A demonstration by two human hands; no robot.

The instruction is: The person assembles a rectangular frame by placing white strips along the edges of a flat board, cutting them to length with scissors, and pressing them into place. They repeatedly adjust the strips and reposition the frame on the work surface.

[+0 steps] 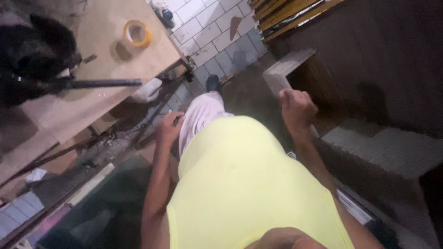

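My right hand (297, 108) is fisted, empty, above a box (295, 69); left hand (170, 128) fingers blurred, spread unclear, by my leg (200, 115).

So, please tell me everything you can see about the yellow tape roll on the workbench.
The yellow tape roll is a ring with a wide open middle through which the bench surface shows. It looks like plastic adhesive tape, yellow to amber in colour. It lies flat on the pale wooden workbench, near the far edge, and casts a shadow to one side. Nothing else touches it; both hands are away from it. How much tape remains cannot be told.
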